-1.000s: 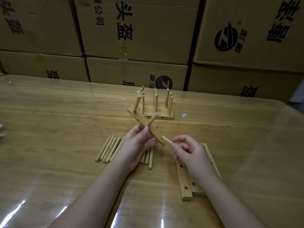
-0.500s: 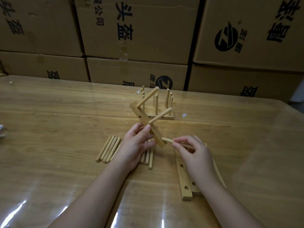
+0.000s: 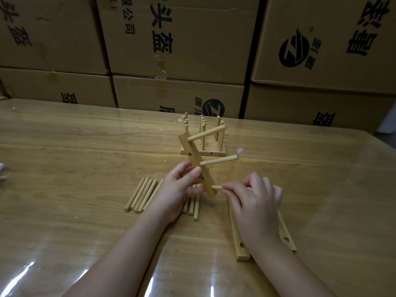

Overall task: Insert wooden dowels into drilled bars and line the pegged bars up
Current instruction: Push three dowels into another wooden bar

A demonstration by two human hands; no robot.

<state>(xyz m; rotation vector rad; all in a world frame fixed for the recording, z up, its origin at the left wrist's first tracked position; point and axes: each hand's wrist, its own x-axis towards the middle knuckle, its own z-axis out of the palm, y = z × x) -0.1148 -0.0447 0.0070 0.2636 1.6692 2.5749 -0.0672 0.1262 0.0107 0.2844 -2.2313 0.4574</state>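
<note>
Cardboard boxes (image 3: 192,39) with printed marks are stacked in a wall behind your table (image 3: 85,159), which has a shiny clear cover. A pale thing (image 3: 2,172) lies at the left edge, too cut off to tell what it is.

The finished pegged bars (image 3: 203,151) sit at the far middle of the table, with their pegs standing upright in three columns. The pegs overlap, so the number of bars cannot be told. The bar (image 3: 194,159) you hold stands in front of them and hides part of them.

Your left hand (image 3: 177,189) grips that bar around its lower half, above the table. Its long axis is tilted, with the top end leaning away to the left and the bottom end toward your right hand (image 3: 255,198). Two dowels are set in it, the upper dowel (image 3: 206,133) and the middle dowel (image 3: 218,162). Both point right and slightly up, parallel to each other. Your right hand pinches a third dowel (image 3: 216,187) with its tip at the bar's bottom end.

Five loose dowels (image 3: 141,195) lie side by side to the left of your left hand. At least three more ends show beneath that hand. Two drilled bars (image 3: 241,247) lie flat under your right wrist, which covers most of them.
</note>
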